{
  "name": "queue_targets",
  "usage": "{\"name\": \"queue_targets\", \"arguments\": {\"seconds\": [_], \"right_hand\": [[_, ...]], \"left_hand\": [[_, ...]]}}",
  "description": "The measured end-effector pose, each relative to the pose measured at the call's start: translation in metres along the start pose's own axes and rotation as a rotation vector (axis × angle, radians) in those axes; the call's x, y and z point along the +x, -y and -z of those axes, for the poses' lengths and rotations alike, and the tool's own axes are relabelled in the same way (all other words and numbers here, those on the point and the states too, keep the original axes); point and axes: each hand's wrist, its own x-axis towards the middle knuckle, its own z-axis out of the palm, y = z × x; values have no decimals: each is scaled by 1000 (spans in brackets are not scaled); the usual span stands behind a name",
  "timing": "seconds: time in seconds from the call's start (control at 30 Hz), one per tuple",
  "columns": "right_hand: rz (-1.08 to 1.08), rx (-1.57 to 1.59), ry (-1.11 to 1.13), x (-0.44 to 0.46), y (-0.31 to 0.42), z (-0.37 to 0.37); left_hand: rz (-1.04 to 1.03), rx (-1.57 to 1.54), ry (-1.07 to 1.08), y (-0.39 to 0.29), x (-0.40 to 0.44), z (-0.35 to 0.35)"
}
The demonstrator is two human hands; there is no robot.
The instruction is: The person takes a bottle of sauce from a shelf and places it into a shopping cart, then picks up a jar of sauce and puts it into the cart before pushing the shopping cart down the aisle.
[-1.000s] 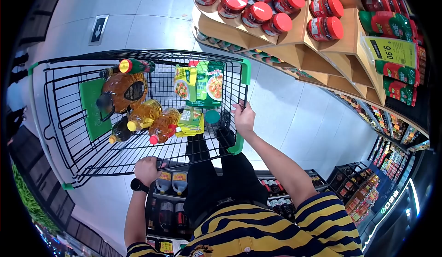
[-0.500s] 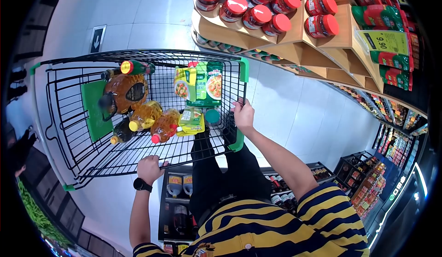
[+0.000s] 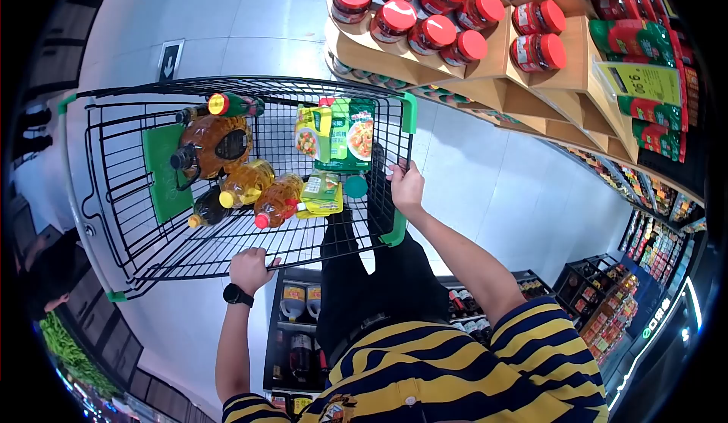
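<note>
My left hand (image 3: pixel 251 271), with a black watch at the wrist, grips the near side rim of a black wire shopping cart (image 3: pixel 334 250). The cart's right end, between green corner pieces, is held by my right hand (image 3: pixel 407 186). Inside the cart lie a large bottle of amber oil (image 3: pixel 214 146), a yellow oil bottle (image 3: pixel 248 182), a red-capped oil bottle (image 3: pixel 278 201) and a dark bottle (image 3: pixel 210 208). Green food packets (image 3: pixel 349 135) and a smaller yellow-green packet (image 3: pixel 321 194) lie further right, beside a round green lid (image 3: pixel 356 186).
Red-lidded jars (image 3: pixel 394 20) stand on a wooden tiered display (image 3: pixel 485 74) at upper right, with green-red bags (image 3: pixel 633 40) and a yellow price tag (image 3: pixel 643 82). Shelves of bottles (image 3: pixel 299 351) lie behind my legs. A person in dark clothes (image 3: pixel 53 275) is at the far left.
Both hands keep their hold on the cart. Against half a second ago, the cart and the display sit slightly further right in view. The person at the left edge shows more clearly.
</note>
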Motion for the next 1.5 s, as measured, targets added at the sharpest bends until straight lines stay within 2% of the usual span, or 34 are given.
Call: {"name": "queue_targets", "arguments": {"seconds": [0.1,0.17,0.4,0.63,0.77,0.97,1.23,1.3,1.5], "right_hand": [[-6,15,2,-1,6,2],[106,76,11,-3,2,2],[15,37,62,-4,7,-4],[54,24,95,0,11,-24],[-8,54,83,6,16,-30],[-69,60,43,-44,35,-107],[-103,140,24,-65,-12,-136],[-36,170,6,-74,-30,-144],[-32,149,-51,-87,-28,-149]], "left_hand": [[-7,3,-18,1,1,1],[-31,-13,-33,2,-2,0],[1,-6,-9,9,0,9],[16,13,-15,31,7,21],[-8,28,0,44,19,27],[-63,23,18,143,2,14],[-60,38,51,157,-13,-9],[-43,54,35,162,-19,-19],[-56,72,12,170,-27,-41]]}}
